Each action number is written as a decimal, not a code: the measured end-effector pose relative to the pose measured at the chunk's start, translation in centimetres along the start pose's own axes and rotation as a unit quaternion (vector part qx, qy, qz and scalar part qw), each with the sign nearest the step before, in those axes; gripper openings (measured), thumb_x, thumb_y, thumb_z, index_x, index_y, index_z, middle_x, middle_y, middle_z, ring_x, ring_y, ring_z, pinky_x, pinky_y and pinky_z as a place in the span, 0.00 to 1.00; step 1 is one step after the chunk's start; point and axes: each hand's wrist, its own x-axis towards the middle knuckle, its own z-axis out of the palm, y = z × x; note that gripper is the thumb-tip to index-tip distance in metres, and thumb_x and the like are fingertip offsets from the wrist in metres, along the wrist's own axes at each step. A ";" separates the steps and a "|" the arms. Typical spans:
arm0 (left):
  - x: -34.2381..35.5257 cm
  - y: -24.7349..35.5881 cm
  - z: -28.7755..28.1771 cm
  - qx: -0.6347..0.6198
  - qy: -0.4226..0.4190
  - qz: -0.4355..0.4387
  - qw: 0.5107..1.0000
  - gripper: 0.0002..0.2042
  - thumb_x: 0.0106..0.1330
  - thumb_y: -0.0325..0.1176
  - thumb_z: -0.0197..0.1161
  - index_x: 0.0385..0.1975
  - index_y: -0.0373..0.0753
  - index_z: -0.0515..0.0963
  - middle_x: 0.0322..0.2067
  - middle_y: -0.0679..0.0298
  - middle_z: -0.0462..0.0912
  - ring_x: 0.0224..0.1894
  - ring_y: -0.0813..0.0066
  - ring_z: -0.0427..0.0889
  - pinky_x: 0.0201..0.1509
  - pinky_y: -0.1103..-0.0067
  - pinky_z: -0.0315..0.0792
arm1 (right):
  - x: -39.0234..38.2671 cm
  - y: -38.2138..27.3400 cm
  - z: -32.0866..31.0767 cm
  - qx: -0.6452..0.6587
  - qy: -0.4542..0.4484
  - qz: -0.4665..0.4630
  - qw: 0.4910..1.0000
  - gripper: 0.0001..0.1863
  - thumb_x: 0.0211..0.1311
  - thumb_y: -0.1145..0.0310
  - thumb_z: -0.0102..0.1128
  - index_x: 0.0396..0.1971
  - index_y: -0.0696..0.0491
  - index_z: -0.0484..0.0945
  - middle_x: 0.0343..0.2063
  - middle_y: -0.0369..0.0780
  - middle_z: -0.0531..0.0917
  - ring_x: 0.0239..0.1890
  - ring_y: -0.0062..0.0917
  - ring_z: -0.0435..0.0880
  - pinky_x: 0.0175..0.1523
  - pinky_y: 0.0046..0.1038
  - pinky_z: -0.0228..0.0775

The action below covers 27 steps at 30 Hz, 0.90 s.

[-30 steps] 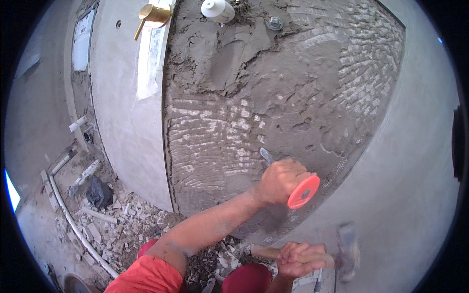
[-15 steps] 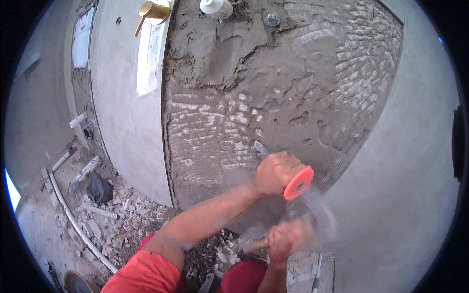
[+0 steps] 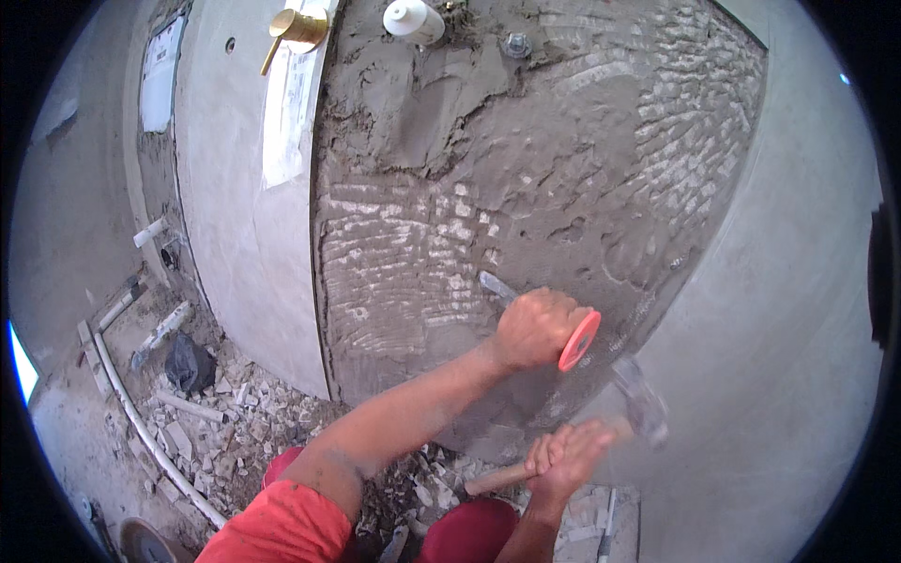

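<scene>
My left hand (image 3: 539, 328) is wrapped round a chisel (image 3: 496, 286) with an orange-red round hand guard (image 3: 580, 342) at its struck end. The blade tip points up and left, against or very near the grey mortar coat (image 3: 572, 216) on the wall, beside ridged rows showing white patches. Lower right, my right hand (image 3: 566, 455) grips a hammer by its wooden handle (image 3: 497, 479). The metal hammer head (image 3: 641, 402), smeared by motion, is apart from the chisel, below and right of the guard.
Smooth grey panels flank the mortar; the left one carries a brass lever tap (image 3: 298, 30). A white capped fitting (image 3: 413, 21) and a metal pipe end (image 3: 516, 44) stick out above. Broken tile rubble (image 3: 253, 422), a black bag (image 3: 190, 364) and a white pipe (image 3: 141, 427) lie lower left.
The hammer head has shifted slightly right, and my right hand up and right. My left hand and the chisel have barely moved on the wall.
</scene>
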 end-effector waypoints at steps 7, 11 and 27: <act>-0.8 -2.4 -1.7 0.042 -0.042 -0.008 0.998 0.06 0.50 0.34 0.63 0.22 0.42 0.73 0.18 0.64 0.75 0.22 0.66 0.80 0.28 0.71 0.74 | 1.8 -0.3 2.6 -0.206 -0.047 0.128 0.969 0.28 0.68 0.33 0.44 0.31 0.47 0.60 0.10 0.34 0.62 0.07 0.19 0.61 0.11 0.25 0.60; -1.2 -2.0 -2.7 0.004 -0.031 0.015 0.999 0.08 0.48 0.35 0.65 0.27 0.41 0.77 0.20 0.65 0.78 0.24 0.66 0.81 0.29 0.70 0.74 | -0.8 0.4 0.6 -0.075 -0.057 0.078 0.992 0.28 0.69 0.36 0.46 0.29 0.48 0.60 0.10 0.34 0.62 0.08 0.20 0.62 0.12 0.26 0.60; 0.1 -1.1 -3.1 -0.128 -0.007 0.038 0.991 0.10 0.49 0.33 0.67 0.30 0.39 0.80 0.20 0.65 0.78 0.22 0.66 0.79 0.26 0.71 0.72 | -1.8 3.7 0.4 -0.145 -0.101 -0.126 0.976 0.21 0.70 0.47 0.52 0.33 0.50 0.62 0.15 0.37 0.66 0.10 0.25 0.63 0.13 0.27 0.61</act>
